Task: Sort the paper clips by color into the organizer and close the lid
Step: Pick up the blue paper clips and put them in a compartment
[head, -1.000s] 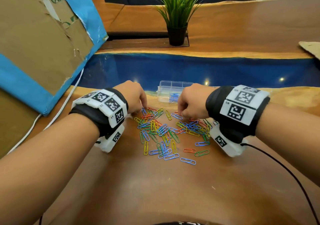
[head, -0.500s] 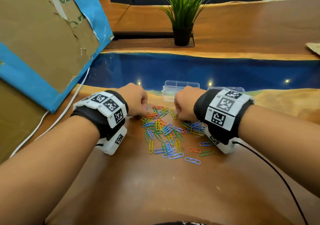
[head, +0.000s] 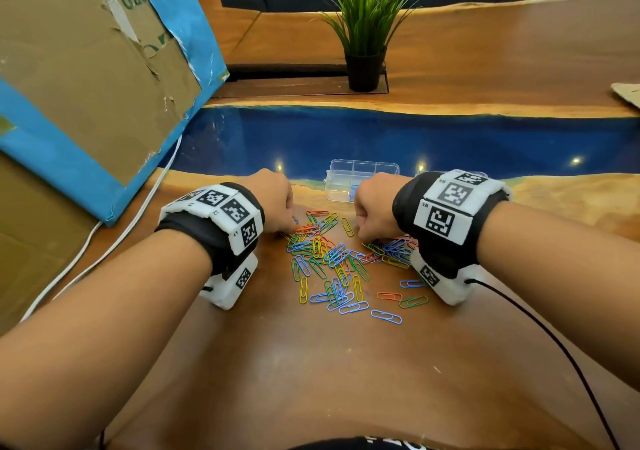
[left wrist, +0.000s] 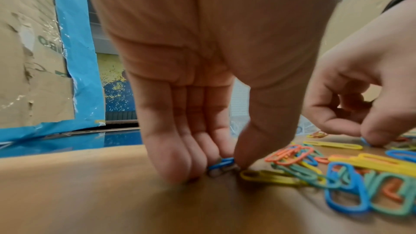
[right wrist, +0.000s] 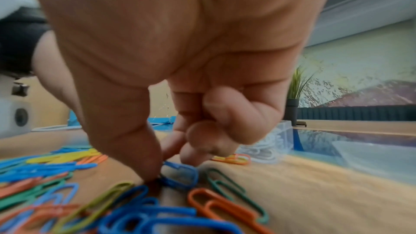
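A pile of blue, green, yellow and orange paper clips (head: 337, 259) lies on the wooden table. Behind it stands the clear organizer (head: 360, 176), lid open, with some blue clips inside. My left hand (head: 277, 207) is at the pile's far left edge. In the left wrist view, my left hand (left wrist: 226, 164) pinches a blue paper clip (left wrist: 221, 162) between thumb and fingers against the table. My right hand (head: 372, 209) is at the pile's far right. In the right wrist view, my right hand (right wrist: 166, 168) pinches another blue clip (right wrist: 183, 175) with thumb and forefinger.
A cardboard box with blue tape (head: 86, 68) leans at the left, with a white cable (head: 114, 241) beside it. A potted plant (head: 365, 34) stands beyond the blue resin strip (head: 450, 138). The organizer's lid (right wrist: 364, 154) lies to the right of the box.
Both hands stay at the pile's far edge. My right hand has shifted slightly left and its fingers have curled down tighter onto the clips. The left hand has hardly moved.
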Available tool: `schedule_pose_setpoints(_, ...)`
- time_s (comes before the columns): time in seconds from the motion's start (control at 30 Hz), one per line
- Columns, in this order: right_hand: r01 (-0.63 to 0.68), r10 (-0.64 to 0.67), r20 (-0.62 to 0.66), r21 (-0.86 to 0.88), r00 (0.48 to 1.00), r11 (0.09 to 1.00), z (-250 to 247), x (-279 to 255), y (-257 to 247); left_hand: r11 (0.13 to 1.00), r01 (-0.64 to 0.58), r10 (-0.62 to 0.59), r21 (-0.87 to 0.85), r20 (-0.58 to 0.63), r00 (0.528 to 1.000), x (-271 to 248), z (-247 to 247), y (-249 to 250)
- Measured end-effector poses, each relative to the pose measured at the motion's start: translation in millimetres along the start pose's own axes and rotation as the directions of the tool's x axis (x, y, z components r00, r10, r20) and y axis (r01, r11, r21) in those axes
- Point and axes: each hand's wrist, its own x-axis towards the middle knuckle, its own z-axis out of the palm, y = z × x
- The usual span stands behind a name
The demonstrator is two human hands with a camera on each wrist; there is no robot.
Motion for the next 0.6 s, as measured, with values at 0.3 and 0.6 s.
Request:
schedule_pose_setpoints(0.3, -0.038, -0.017, 0.063, 0.776, 0.998, 0.630, -8, -6, 9, 0.896, -0.073, 0.058, -0.438, -0.049, 0.997, -8, -5, -6)
schedule_pose_setpoints(0.6, -0.114, -0.040, 0.146, 0.890, 0.988, 0.441, -4, -3, -13, 0.362, 0.162, 0.115, -0.918, 0.217, 0.969, -16, -1, 0)
